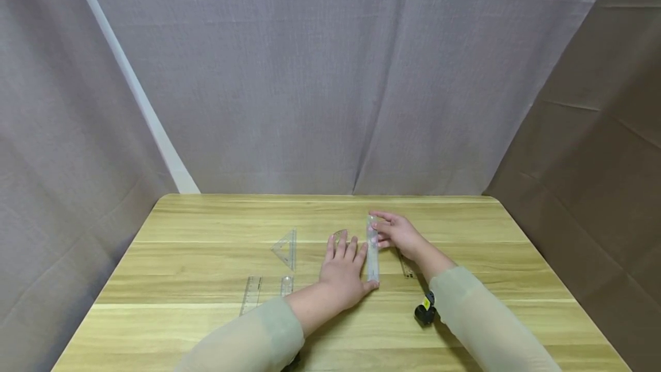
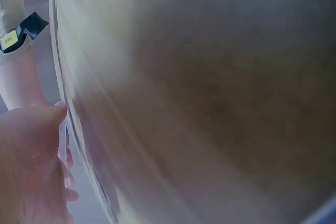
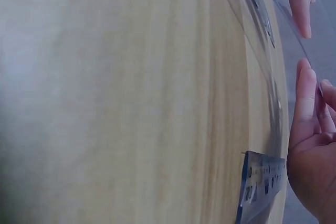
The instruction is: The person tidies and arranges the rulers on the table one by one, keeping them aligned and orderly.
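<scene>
I have right hand [image 1: 401,236] pinching far end of clear ruler [image 1: 373,260]; left hand [image 1: 342,276] spread wide, thumb at near end. Ruler between hands, over desk [image 1: 206,257]. I judge step as positioning ruler; next move probably calls for steady pinch, light left-thumb guidance.

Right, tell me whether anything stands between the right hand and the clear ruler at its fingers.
Nothing visible does: the right hand already grips the far end of the clear ruler. The left hand has its thumb at the near end.
</scene>
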`<state>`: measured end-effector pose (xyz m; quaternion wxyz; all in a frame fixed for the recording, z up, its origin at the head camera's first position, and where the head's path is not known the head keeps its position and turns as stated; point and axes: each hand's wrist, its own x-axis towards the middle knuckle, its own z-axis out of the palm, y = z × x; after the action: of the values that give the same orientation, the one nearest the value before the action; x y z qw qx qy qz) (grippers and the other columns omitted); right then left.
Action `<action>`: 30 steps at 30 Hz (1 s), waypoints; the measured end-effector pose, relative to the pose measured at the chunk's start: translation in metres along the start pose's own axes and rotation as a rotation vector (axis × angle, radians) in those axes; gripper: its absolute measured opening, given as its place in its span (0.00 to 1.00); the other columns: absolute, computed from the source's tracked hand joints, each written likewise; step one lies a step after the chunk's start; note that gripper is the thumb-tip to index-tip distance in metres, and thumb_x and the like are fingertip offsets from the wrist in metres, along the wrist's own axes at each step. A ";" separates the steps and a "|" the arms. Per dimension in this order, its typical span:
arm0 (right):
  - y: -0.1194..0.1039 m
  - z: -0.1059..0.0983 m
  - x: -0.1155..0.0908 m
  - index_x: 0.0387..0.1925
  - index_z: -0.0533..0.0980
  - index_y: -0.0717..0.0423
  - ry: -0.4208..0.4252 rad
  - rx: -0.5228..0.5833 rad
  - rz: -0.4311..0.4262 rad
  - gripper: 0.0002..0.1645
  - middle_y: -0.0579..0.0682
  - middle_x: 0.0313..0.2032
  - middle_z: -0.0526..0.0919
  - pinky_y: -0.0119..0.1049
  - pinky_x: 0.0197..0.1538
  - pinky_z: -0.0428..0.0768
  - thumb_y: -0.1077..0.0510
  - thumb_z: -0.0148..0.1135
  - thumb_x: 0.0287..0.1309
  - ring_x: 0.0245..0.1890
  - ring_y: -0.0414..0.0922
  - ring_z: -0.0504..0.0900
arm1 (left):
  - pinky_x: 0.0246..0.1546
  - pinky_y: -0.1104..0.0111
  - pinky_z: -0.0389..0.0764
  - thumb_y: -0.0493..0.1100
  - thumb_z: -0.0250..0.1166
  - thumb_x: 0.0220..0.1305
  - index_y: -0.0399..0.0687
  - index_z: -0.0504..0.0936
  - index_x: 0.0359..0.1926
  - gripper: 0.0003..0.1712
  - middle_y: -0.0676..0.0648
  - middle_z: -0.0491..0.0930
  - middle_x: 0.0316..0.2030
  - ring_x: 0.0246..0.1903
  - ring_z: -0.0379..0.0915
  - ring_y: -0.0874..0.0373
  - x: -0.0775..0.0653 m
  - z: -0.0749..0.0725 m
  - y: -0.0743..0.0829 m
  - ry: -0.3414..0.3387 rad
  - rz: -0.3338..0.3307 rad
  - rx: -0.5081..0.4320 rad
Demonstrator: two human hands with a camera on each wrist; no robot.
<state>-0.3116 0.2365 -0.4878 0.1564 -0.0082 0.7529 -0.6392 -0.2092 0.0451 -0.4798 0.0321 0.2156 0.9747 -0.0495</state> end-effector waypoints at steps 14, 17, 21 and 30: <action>0.002 0.009 -0.007 0.72 0.62 0.59 -0.030 0.006 -0.019 0.31 0.55 0.41 0.82 0.33 0.34 0.85 0.60 0.54 0.72 0.28 0.40 0.81 | 0.73 0.45 0.31 0.82 0.39 0.60 0.57 0.47 0.79 0.55 0.46 0.46 0.78 0.77 0.29 0.42 -0.010 0.006 -0.006 0.057 0.036 0.015; 0.002 0.011 -0.008 0.73 0.62 0.59 -0.047 0.020 -0.019 0.31 0.54 0.41 0.82 0.32 0.33 0.85 0.60 0.55 0.71 0.28 0.39 0.81 | 0.73 0.44 0.31 0.82 0.38 0.60 0.57 0.46 0.79 0.56 0.46 0.45 0.78 0.77 0.30 0.42 -0.013 0.005 -0.008 0.060 0.041 0.017; 0.002 0.016 -0.009 0.73 0.61 0.60 -0.068 0.045 -0.019 0.32 0.54 0.42 0.82 0.32 0.32 0.85 0.60 0.55 0.71 0.27 0.39 0.81 | 0.72 0.44 0.29 0.82 0.39 0.61 0.56 0.47 0.79 0.55 0.46 0.46 0.78 0.77 0.31 0.42 -0.020 0.001 -0.011 0.066 0.053 0.007; 0.001 0.030 -0.015 0.72 0.61 0.62 -0.090 0.078 -0.044 0.32 0.54 0.44 0.84 0.31 0.32 0.85 0.62 0.56 0.70 0.28 0.39 0.83 | 0.73 0.44 0.34 0.81 0.42 0.61 0.58 0.50 0.79 0.53 0.46 0.49 0.77 0.76 0.31 0.43 -0.034 -0.001 -0.021 0.108 0.064 -0.046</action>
<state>-0.2899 0.2112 -0.4899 0.1762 -0.0471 0.7192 -0.6704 -0.1870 0.0119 -0.4740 -0.0139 0.2484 0.9684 -0.0145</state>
